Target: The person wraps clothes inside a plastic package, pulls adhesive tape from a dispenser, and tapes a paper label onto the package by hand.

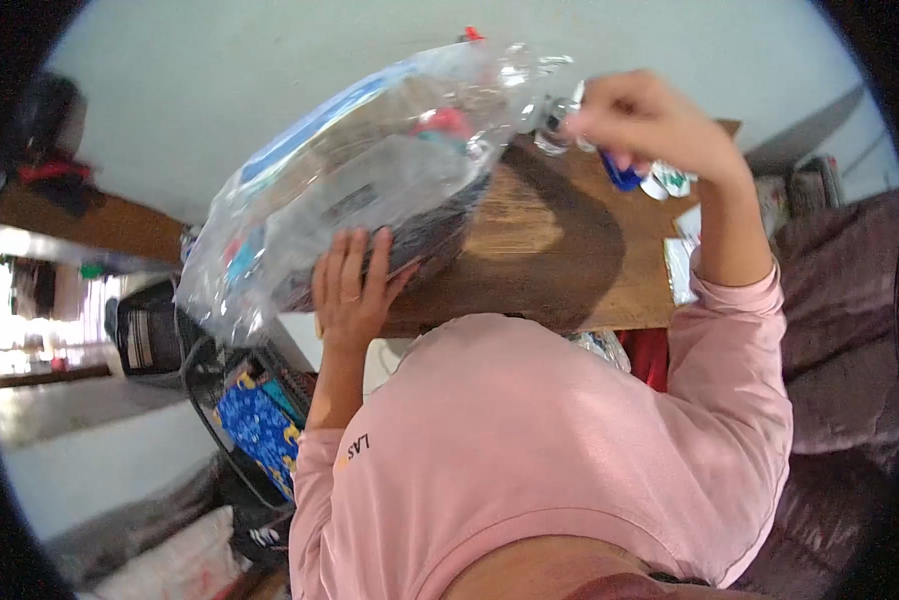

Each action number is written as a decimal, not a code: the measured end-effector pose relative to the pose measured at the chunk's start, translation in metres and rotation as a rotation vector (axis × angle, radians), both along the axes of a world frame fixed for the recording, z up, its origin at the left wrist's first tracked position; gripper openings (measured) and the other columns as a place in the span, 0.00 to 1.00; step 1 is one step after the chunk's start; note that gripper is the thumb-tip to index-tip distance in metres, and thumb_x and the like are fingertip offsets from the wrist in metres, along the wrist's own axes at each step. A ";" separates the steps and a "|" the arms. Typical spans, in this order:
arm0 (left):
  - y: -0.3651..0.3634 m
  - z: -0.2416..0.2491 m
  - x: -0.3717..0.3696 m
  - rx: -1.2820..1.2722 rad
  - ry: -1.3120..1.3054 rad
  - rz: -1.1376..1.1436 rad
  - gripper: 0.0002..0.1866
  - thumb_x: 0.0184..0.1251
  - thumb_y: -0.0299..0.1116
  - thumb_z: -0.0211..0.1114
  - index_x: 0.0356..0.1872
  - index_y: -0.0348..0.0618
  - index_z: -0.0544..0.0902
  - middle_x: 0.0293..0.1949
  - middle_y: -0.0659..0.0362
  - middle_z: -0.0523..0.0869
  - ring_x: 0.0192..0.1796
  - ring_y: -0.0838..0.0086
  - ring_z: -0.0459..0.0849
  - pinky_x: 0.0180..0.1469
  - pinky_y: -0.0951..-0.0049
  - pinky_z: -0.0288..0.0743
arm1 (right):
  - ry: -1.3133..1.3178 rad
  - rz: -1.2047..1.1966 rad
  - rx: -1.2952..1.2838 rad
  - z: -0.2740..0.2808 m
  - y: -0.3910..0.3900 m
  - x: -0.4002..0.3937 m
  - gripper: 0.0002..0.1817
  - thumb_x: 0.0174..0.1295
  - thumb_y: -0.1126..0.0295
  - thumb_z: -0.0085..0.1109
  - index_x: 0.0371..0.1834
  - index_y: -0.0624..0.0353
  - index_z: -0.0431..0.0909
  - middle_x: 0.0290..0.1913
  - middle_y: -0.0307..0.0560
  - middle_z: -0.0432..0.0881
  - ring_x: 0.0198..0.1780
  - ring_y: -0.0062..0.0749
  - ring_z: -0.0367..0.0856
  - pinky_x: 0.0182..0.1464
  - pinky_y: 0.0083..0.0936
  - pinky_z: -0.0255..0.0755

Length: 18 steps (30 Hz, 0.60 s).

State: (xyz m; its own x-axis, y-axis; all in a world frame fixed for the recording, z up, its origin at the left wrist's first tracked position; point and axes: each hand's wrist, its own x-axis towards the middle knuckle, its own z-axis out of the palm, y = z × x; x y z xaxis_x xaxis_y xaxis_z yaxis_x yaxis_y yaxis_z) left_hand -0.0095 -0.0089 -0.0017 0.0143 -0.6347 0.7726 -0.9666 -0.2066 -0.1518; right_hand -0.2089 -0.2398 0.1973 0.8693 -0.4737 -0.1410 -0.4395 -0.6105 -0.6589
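Nearest my camera is the wearer's pink shirt [559,430], and beyond it the wooden desk [529,240]. The clear plastic bag [339,165] sits toward the left of the desk, slanting from near left to far right, its near-left end reaching past the edge. I see the left hand [354,285] laid against its near side, fingers a little spread, not gripping. The right hand [654,125] is at the bag's far-right end, fingers curled and blurred; I can't tell whether they pinch anything. A blue item [621,175] shows just beside it.

I judge the step in hand to be steadying the bag while its right end is handled. To my eye, the next move calls for light, even pressure on the left and precise fingertip control of the loose plastic on the right.
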 end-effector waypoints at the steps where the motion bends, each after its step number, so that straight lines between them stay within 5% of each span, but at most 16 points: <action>1: 0.000 0.000 0.000 0.001 -0.008 -0.003 0.30 0.47 0.51 0.68 0.51 0.48 0.76 0.54 0.59 0.72 0.58 0.66 0.70 0.56 0.63 0.63 | -0.167 -0.167 0.022 -0.007 -0.023 -0.025 0.20 0.60 0.51 0.51 0.23 0.57 0.75 0.15 0.36 0.72 0.19 0.20 0.73 0.24 0.21 0.68; 2: -0.001 0.001 0.000 0.005 -0.008 0.001 0.30 0.48 0.52 0.68 0.51 0.47 0.76 0.54 0.59 0.72 0.58 0.65 0.70 0.56 0.63 0.63 | -0.335 -0.328 0.040 -0.023 -0.056 -0.052 0.18 0.61 0.52 0.50 0.25 0.56 0.75 0.16 0.33 0.71 0.21 0.14 0.72 0.24 0.17 0.66; 4: 0.000 0.002 -0.002 0.008 -0.011 0.024 0.31 0.48 0.52 0.67 0.51 0.46 0.76 0.54 0.58 0.72 0.58 0.64 0.69 0.56 0.62 0.62 | -0.464 -0.633 -0.072 -0.096 -0.122 -0.101 0.20 0.60 0.51 0.50 0.28 0.59 0.73 0.22 0.38 0.76 0.26 0.17 0.74 0.27 0.18 0.67; 6: -0.001 0.001 -0.001 0.014 -0.027 0.014 0.31 0.48 0.52 0.67 0.52 0.45 0.75 0.54 0.57 0.72 0.58 0.64 0.69 0.56 0.62 0.62 | -0.287 -0.814 -0.214 -0.211 -0.195 -0.161 0.23 0.60 0.51 0.50 0.33 0.64 0.75 0.26 0.45 0.79 0.26 0.26 0.76 0.26 0.22 0.70; 8: -0.002 -0.001 0.003 0.010 -0.043 0.012 0.31 0.49 0.52 0.67 0.52 0.44 0.74 0.54 0.56 0.72 0.59 0.63 0.69 0.56 0.61 0.61 | -0.138 -0.930 -0.099 -0.271 -0.187 -0.176 0.26 0.60 0.50 0.49 0.42 0.68 0.74 0.33 0.54 0.80 0.34 0.37 0.79 0.36 0.27 0.72; 10: -0.002 -0.005 0.003 0.003 -0.057 0.010 0.31 0.50 0.52 0.67 0.52 0.44 0.74 0.54 0.55 0.71 0.59 0.62 0.68 0.56 0.61 0.61 | -0.223 -0.896 -0.258 -0.362 -0.212 -0.194 0.29 0.60 0.49 0.50 0.50 0.68 0.72 0.40 0.60 0.79 0.42 0.42 0.78 0.47 0.30 0.69; 18: 0.001 -0.002 0.002 0.047 -0.061 0.045 0.32 0.46 0.52 0.68 0.52 0.44 0.75 0.56 0.54 0.70 0.59 0.60 0.69 0.54 0.61 0.62 | -0.117 -0.977 0.012 -0.355 -0.209 -0.164 0.28 0.51 0.47 0.59 0.36 0.67 0.80 0.32 0.54 0.81 0.35 0.36 0.79 0.39 0.28 0.70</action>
State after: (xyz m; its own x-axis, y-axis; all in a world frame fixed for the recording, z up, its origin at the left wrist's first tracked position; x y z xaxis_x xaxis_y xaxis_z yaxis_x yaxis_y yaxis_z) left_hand -0.0073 -0.0078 -0.0039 -0.0025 -0.6698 0.7425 -0.9451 -0.2411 -0.2206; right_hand -0.3733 -0.4487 -0.1574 0.1052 -0.9905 -0.0886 -0.6787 -0.0064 -0.7344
